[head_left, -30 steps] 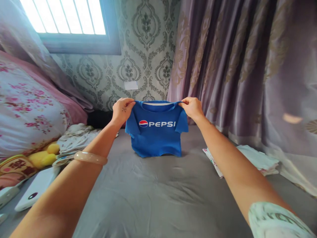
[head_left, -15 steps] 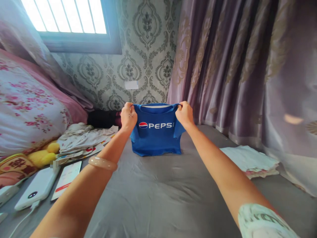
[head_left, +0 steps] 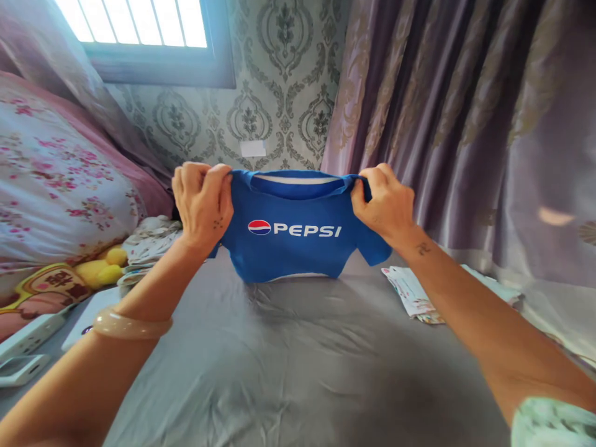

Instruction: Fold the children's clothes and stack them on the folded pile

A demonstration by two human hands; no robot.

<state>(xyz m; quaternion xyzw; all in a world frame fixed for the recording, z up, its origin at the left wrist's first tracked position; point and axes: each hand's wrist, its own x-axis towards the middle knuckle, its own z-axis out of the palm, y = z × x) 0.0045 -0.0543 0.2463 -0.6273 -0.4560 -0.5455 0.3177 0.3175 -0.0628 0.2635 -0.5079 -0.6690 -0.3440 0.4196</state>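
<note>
A blue T-shirt [head_left: 293, 257] with a white PEPSI print and a round logo hangs upright between my hands, its front towards me. My left hand [head_left: 203, 202] pinches the shoulder on the left, beside the neckline. At the other shoulder, my right hand [head_left: 385, 197] grips the cloth between thumb and fingers. The neck opening sags a little, and the lower hem hangs at the grey bed sheet [head_left: 288, 347]; whether it touches I cannot tell. Part of the left sleeve is hidden behind my left wrist.
Folded clothes [head_left: 410, 292] lie on the right, partly behind my right forearm. On the left are a pile of light clothes [head_left: 151, 242], a yellow plush toy [head_left: 105, 267], a power strip [head_left: 32, 335] and a white power bank [head_left: 86, 316]. A floral pillow [head_left: 60, 180] and curtains [head_left: 419, 124] flank the wall.
My hands have come nearer and higher with the T-shirt and moved further apart, so it is stretched wider. Its hem has risen slightly. My left forearm now covers the phone.
</note>
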